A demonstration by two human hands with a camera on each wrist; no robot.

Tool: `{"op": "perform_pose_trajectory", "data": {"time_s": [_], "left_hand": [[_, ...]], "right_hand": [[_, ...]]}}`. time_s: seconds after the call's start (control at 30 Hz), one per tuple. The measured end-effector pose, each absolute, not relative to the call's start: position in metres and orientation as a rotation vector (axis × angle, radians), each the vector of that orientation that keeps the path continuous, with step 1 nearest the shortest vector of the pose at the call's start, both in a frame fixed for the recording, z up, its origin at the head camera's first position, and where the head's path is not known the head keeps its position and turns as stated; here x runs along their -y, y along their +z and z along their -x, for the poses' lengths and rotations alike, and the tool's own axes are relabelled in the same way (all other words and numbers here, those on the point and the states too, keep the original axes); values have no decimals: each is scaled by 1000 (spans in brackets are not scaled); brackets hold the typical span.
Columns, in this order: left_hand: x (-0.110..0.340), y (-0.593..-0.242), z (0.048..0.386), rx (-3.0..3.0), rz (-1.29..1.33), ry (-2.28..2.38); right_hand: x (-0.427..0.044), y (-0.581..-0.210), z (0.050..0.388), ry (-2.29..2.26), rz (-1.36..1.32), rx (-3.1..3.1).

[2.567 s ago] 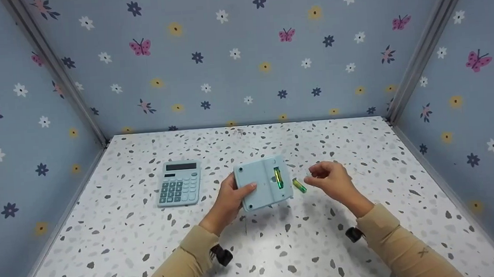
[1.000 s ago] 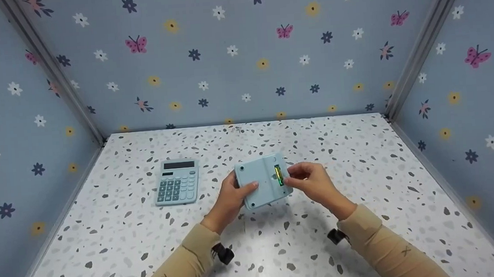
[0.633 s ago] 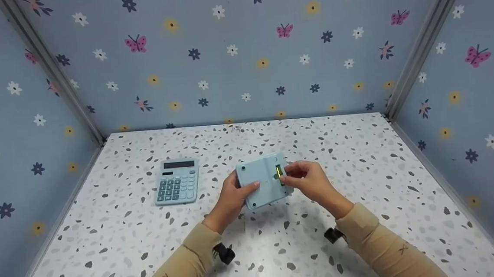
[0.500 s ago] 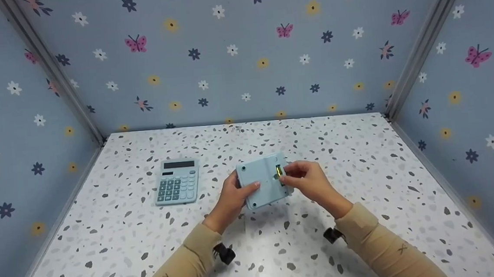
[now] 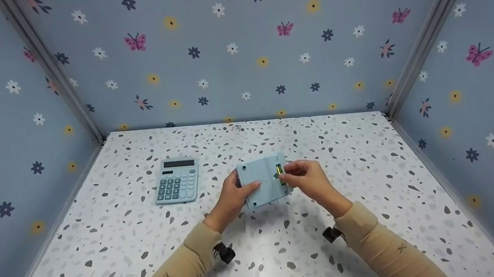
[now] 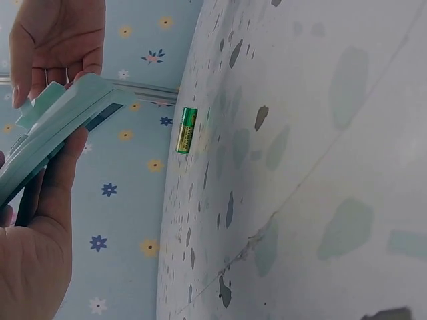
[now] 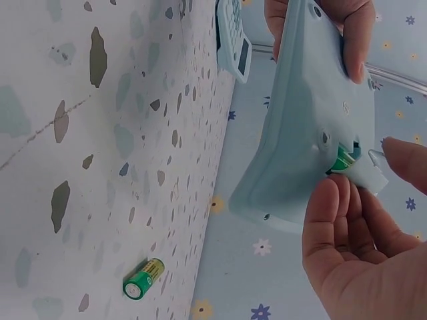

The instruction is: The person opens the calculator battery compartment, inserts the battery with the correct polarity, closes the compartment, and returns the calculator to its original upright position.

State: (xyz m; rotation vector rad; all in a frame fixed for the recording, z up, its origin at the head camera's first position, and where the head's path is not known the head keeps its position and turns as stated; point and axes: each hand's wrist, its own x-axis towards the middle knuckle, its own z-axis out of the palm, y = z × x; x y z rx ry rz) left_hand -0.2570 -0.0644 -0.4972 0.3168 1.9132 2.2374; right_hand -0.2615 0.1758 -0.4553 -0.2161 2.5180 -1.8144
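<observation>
My left hand [image 5: 228,197] grips a light blue calculator [image 5: 255,170], its back facing up and tilted, thumb lying on the back. In the calculator's open battery compartment sits a green and yellow battery [image 5: 279,169], partly covered by my right hand's fingers. My right hand [image 5: 313,181] pinches a small light blue battery cover [image 7: 370,172] between thumb and fingers at the compartment's edge. On the table, below the calculator, lies a loose green battery [image 7: 143,279], also visible in the left wrist view but hidden in the head view.
A second light blue calculator [image 5: 177,180] lies face up on the speckled white table [image 5: 150,249], left of my hands. Blue flowered panels [image 5: 242,69] enclose the table at the back and both sides.
My right hand has moved left from beside the loose battery to the compartment, with the cover now partly over it. Over the last half second the hands have barely moved.
</observation>
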Motion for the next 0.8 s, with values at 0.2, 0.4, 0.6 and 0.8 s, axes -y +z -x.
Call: {"op": "perform_pose_trajectory", "data": {"time_s": [0.2, 0.4, 0.6, 0.8], "left_hand": [[65, -497, 256, -1913, -322, 2232], [65, -498, 256, -1910, -326, 2225], [63, -496, 255, -1896, -345, 2219], [62, -496, 256, -1910, -339, 2198]], "right_hand": [[-176, -455, 261, -1857, 205, -2494], [-175, -453, 261, -1860, 190, -2509], [-173, -454, 261, -1838, 189, -2550], [-171, -455, 261, -1864, 204, -2563]]}}
